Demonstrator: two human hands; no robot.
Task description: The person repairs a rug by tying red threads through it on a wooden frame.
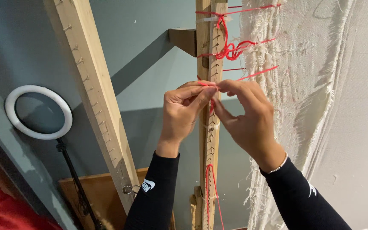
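Craft or weaving workshop, nailed wooden frame beams (95, 98), frayed cream cloth (303, 85), ring light on a stand (38, 111)

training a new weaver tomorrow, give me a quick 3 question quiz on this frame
1. True or false: both hands pinch the red yarn in front of the nailed wooden post.
2. Which side of that post does the frayed white cloth hang on? A) left B) right
3. What white round thing stands at the far left?

Key:
1. True: the left hand and right hand meet fingertip to fingertip on it.
2. B
3. A ring light on a black stand.
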